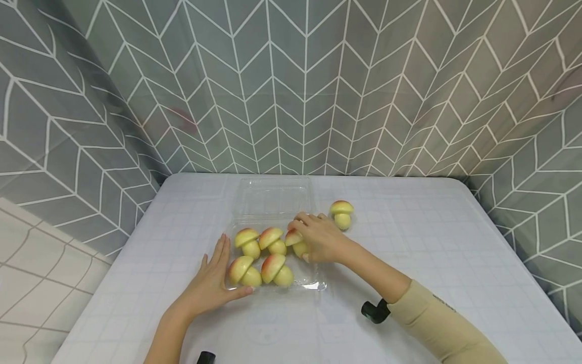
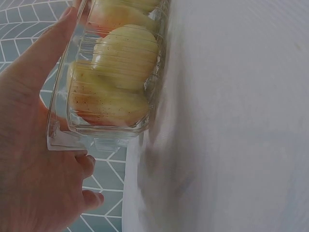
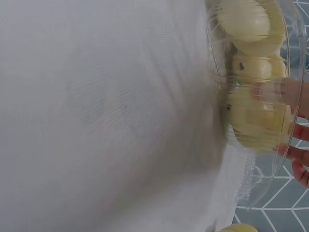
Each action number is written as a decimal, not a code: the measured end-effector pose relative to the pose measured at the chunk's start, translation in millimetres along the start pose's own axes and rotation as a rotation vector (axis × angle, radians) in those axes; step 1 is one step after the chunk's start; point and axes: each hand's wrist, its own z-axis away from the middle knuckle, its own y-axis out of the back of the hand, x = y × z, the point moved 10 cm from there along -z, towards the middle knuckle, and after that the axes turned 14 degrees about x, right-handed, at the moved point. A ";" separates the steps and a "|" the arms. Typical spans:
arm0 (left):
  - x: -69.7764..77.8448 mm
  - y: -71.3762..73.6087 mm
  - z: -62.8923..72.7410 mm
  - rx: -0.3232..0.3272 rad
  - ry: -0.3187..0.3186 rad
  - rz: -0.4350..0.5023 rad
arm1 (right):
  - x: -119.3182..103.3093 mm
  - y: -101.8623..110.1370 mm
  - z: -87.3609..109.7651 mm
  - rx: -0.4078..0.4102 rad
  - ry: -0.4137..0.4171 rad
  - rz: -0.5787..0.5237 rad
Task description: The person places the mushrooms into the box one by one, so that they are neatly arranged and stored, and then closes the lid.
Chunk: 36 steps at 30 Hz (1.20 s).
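Observation:
A clear plastic clamshell box (image 1: 310,277) stands on the table, its lid (image 1: 274,198) folded back. Inside are several yellow mushroom-shaped pieces (image 1: 273,267) with red-blushed caps, in two rows. My right hand (image 1: 324,238) reaches into the box and grips the mushroom-shaped piece (image 1: 300,247) at the right of the back row. In the right wrist view its fingertips touch that piece (image 3: 256,121) behind the clear wall. My left hand (image 1: 211,283) rests at the box's left side, fingers fairly straight and thumb by the front edge. One more mushroom-shaped piece (image 1: 342,214) lies outside, behind my right hand.
The white table (image 1: 409,227) has rounded far corners and meets a grey patterned curtain (image 1: 291,101) at the back. A black device (image 1: 376,311) is at my right forearm. Another black part (image 1: 206,357) shows near my left forearm.

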 end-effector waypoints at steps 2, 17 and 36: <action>-0.1 0.0 0.1 0.001 0.000 0.001 | 1.6 1.6 1.0 0.006 -0.010 -0.021; -0.5 -0.2 0.1 0.002 -0.005 0.005 | 31.7 35.1 14.4 0.190 -0.098 -0.229; 0.1 0.3 0.1 0.002 -0.009 -0.004 | 88.9 58.5 46.7 0.275 -0.208 -0.347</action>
